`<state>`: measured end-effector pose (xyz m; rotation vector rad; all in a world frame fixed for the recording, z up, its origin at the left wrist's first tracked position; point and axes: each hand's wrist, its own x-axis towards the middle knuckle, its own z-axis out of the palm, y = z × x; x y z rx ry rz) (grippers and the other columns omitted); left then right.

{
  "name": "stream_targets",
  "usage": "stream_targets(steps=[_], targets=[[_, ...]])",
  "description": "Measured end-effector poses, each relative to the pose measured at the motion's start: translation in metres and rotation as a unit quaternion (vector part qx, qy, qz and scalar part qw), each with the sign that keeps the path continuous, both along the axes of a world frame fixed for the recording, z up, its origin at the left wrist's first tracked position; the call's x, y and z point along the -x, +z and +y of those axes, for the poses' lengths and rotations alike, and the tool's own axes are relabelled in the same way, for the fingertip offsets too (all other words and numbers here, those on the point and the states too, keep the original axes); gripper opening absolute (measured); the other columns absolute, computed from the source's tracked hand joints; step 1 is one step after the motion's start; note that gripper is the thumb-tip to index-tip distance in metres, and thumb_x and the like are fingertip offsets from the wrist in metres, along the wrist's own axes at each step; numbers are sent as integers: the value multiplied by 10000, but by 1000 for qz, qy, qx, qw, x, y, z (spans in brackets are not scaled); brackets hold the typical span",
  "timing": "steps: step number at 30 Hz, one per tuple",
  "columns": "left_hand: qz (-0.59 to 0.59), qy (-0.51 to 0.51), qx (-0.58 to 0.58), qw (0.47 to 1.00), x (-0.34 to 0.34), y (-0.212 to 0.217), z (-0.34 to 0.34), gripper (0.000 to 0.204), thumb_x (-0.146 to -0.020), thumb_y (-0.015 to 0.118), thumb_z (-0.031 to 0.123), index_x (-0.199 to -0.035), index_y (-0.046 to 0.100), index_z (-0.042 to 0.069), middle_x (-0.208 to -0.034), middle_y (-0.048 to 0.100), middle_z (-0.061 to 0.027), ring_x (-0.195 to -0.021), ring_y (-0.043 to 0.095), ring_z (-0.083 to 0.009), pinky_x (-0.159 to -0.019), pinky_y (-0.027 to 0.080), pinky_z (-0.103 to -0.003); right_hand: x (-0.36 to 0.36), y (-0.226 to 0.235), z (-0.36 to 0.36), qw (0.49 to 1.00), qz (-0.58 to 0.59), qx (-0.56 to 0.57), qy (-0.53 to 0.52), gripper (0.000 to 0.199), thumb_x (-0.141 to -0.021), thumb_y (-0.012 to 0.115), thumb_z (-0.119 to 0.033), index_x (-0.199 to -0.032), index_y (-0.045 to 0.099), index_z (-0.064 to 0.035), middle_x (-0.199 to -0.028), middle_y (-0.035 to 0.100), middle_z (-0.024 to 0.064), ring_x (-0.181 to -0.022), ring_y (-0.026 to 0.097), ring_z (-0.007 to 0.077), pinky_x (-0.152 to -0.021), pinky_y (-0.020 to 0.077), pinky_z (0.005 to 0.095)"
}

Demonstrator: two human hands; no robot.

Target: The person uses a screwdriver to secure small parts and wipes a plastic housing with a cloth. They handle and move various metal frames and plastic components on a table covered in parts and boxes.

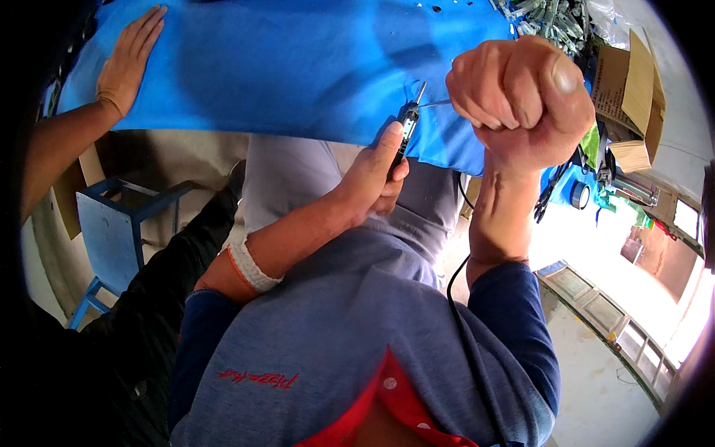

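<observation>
My left hand (378,170) is closed around a slim black device (407,128) with a pale strip along its side and a thin metal rod at its upper end. It is held at the front edge of the blue cloth (275,67). My right hand (521,100) is raised in a fist to the right, nearer the camera. A thin metal shaft (439,103) runs from the fist toward the device's upper end; whether it touches cannot be made out. The fist hides whatever the shaft belongs to.
Another person's hand (132,56) lies flat on the cloth at the far left. A heap of small metal pieces (551,22) sits at the back right, beside an open cardboard box (633,97). A blue stool (112,231) stands at the left. A black cable (463,313) crosses my shirt.
</observation>
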<state>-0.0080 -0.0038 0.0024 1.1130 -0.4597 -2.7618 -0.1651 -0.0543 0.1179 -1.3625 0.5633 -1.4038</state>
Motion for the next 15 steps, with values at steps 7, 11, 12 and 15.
stream_targets(steps=[7, 11, 12, 15], targets=[[0, 16, 22, 1000, 3, -10, 5, 633, -852, 388, 750, -654, 362, 149, -481, 177, 71, -360, 135, -90, -387, 127, -284, 15, -3, -5, 993, -67, -13, 97, 408, -966, 378, -354, -638, 348, -114, -519, 349, -15, -414, 255, 65, -359, 206, 221], [-5, 17, 16, 1000, 3, -5, 2, 610, -886, 370, 713, -620, 374, 163, -453, 294, 47, -322, 258, -84, -338, 207, -262, 12, -4, 0, 989, -124, -24, 77, 400, -960, 438, -411, -770, 395, -62, -655, 436, 63, -527, 368, 124, -476, 335, 267], [-12, 15, 21, 1000, 3, -4, 2, 611, -886, 368, 714, -619, 369, 164, -454, 293, 49, -323, 257, -83, -338, 204, -259, 7, -4, 3, 986, -147, -20, 70, 410, -944, 490, -419, -797, 416, -44, -715, 473, 100, -594, 433, 163, -570, 405, 302], [-20, 9, 24, 999, 2, -4, 1, 613, -885, 365, 717, -620, 363, 165, -458, 289, 52, -327, 255, -81, -337, 200, -255, -22, -3, 12, 981, -75, 1, -181, 439, -922, 551, -431, -811, 430, -23, -747, 498, 133, -643, 501, 199, -650, 485, 344]])
